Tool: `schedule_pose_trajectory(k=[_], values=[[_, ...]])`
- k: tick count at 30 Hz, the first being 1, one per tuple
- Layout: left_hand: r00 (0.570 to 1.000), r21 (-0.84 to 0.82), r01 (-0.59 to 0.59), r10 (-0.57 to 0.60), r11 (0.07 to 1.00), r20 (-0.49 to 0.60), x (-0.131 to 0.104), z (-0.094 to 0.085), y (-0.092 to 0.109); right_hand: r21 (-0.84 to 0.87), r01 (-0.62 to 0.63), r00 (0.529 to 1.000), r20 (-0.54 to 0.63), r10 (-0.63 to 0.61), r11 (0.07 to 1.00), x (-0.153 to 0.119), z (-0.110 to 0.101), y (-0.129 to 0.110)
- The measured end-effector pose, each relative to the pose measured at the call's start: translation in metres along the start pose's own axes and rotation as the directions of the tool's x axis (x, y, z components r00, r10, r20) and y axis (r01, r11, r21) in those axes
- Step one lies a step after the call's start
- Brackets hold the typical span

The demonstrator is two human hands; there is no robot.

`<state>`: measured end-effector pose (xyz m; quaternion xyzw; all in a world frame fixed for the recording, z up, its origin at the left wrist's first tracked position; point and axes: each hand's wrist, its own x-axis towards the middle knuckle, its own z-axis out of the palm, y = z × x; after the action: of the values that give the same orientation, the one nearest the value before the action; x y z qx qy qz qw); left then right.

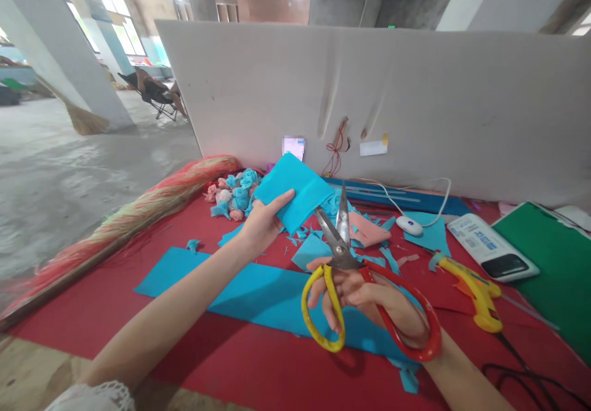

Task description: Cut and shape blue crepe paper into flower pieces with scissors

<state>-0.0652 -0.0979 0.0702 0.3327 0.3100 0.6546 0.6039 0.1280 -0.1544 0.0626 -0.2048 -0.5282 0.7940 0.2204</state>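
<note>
Scissors (340, 252) and folded blue paper (295, 183) face each other above the red tabletop (194, 331) in the head view. The left hand (264, 221) pinches the paper near its lower left corner: the thumb lies flat on the near face, the other fingers go mostly hidden behind, and the rest of the sheet juts up and rightward past the thumb tip. The right hand (369, 297) grips the scissors, some fingers curled at the yellow loop, the red loop around the thumb side. The blades spread apart in a V, pointing up; the left one ends right by the paper's lower right edge, though whether they touch I cannot tell. Below both hands lies a long blue strip (258, 285). Crumpled paper flowers (240, 197) sit behind the left hand; a yellow glue gun (475, 291) rests to the right.
</note>
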Motion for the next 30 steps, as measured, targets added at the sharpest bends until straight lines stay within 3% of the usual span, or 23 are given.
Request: schedule_pose_trajectory(k=[4, 18, 24, 30], values=[[0.997, 0.051, -0.025, 0.020, 0.998, 0.081, -0.002, -0.002, 0.000, -0.005, 0.031, 0.999, -0.013, -0.032, 0.999, -0.001, 0.000, 0.001], [0.990, 0.136, -0.036, 0.017, 0.990, 0.137, -0.012, 0.007, 0.013, -0.071, 0.121, 0.990, -0.059, -0.125, 0.990, -0.001, 0.003, 0.002], [0.990, 0.149, -0.052, 0.031, 0.987, 0.137, -0.011, 0.002, 0.014, -0.146, 0.111, 0.986, -0.105, -0.127, 0.983, -0.004, 0.005, 0.006], [0.986, 0.167, -0.092, 0.067, 0.982, 0.150, -0.009, -0.003, 0.018, -0.145, 0.112, 0.989, -0.075, -0.124, 0.983, -0.002, 0.011, 0.006]])
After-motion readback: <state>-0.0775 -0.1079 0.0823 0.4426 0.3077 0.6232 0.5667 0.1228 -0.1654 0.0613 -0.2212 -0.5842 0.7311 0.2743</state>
